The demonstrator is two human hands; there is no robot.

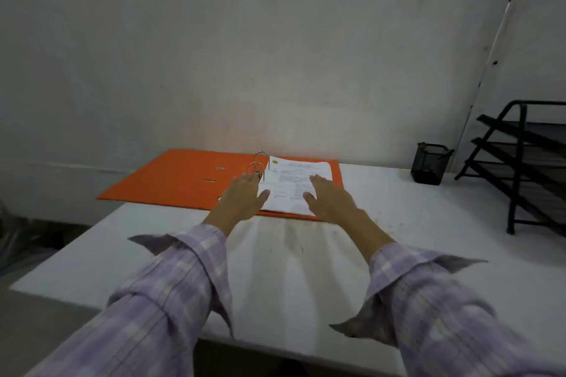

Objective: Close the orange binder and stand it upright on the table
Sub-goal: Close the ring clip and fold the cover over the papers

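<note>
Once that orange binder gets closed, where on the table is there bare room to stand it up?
The white table is bare between the open orange binder and the near edge, and between the binder's right edge and the black mesh pen cup. The far right is crowded by that cup and the black tiered tray rack.

The flat cardboard binder (171, 177) is bright orange, its printed paper sheets (294, 184) white. Both checked fabric sleeves (171, 278) are lilac-and-white; the wire-mesh pen cup (430, 164) and tiered metal tray rack (520, 156) are black.
</note>
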